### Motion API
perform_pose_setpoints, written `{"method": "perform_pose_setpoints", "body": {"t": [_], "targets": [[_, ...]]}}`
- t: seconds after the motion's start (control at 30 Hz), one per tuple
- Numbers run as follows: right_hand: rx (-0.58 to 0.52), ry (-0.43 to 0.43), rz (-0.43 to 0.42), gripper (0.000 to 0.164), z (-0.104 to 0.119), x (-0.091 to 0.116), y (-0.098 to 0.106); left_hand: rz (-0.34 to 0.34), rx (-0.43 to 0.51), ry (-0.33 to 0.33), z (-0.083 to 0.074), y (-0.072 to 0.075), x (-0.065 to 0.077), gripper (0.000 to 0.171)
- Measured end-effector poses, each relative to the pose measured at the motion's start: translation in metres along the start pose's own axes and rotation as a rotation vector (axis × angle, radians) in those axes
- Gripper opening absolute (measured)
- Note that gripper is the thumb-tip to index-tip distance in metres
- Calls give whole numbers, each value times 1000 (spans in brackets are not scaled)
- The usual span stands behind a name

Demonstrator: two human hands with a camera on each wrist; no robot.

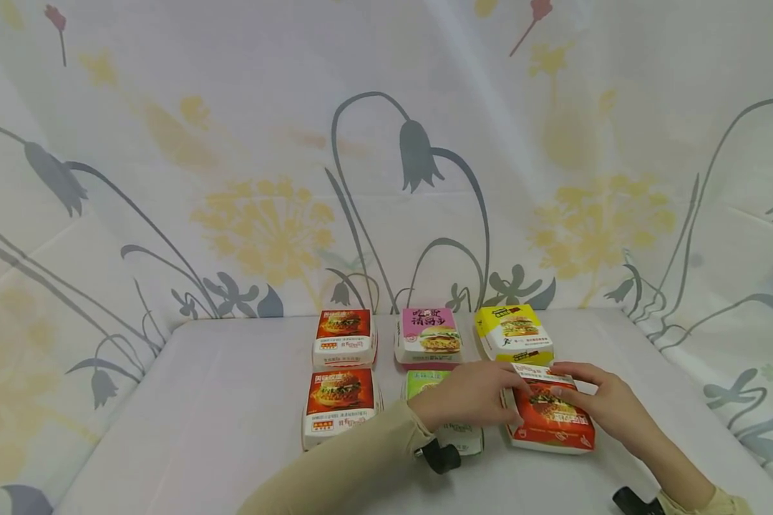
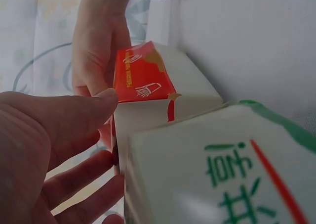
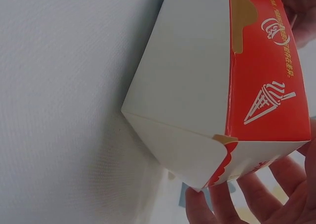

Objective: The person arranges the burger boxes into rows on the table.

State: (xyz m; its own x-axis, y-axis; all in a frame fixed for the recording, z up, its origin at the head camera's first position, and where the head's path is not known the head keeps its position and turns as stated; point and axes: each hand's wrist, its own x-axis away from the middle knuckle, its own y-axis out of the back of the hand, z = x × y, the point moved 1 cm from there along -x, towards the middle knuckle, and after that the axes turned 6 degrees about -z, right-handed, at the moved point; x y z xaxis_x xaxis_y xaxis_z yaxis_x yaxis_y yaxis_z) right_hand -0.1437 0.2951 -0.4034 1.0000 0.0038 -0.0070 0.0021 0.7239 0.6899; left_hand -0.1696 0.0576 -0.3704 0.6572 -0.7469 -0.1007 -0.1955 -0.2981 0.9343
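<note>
A red and white burger box [image 1: 554,418] is at the front right, between both hands. My left hand [image 1: 473,392] grips its left end, the thumb near the front edge and the fingers towards the back. At the opposite end, my right hand [image 1: 608,400] holds the box with its thumb over the lid and its fingers around the far side. The right wrist view shows those fingers [image 3: 256,194] along the box's end wall. Whether its base fully touches the table is unclear. Under my left forearm, a green and white burger box [image 1: 464,438] is partly hidden.
Behind stand a yellow box [image 1: 515,332], a pink box [image 1: 428,335] and a red box [image 1: 344,336]. Another red box [image 1: 340,404] sits front left. All rest on a white table [image 1: 219,400] backed by a flower-printed curtain [image 1: 264,143].
</note>
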Motion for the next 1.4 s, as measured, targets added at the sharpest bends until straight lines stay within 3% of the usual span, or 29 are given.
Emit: {"method": "perform_pose_setpoints", "body": {"t": [0.57, 0.93, 1.2, 1.4], "targets": [[-5, 4, -7, 58, 1, 3, 0, -42, -73, 55, -12, -7, 0, 47], [15, 1, 3, 62, -2, 3, 2, -34, -83, 77, -8, -7, -3, 46], [21, 13, 11, 61, -5, 5, 8, -30, -94, 54, -4, -4, 0, 41], [35, 60, -6, 52, -11, 6, 13, -6, -79, 48, -2, -2, 2, 43]]}}
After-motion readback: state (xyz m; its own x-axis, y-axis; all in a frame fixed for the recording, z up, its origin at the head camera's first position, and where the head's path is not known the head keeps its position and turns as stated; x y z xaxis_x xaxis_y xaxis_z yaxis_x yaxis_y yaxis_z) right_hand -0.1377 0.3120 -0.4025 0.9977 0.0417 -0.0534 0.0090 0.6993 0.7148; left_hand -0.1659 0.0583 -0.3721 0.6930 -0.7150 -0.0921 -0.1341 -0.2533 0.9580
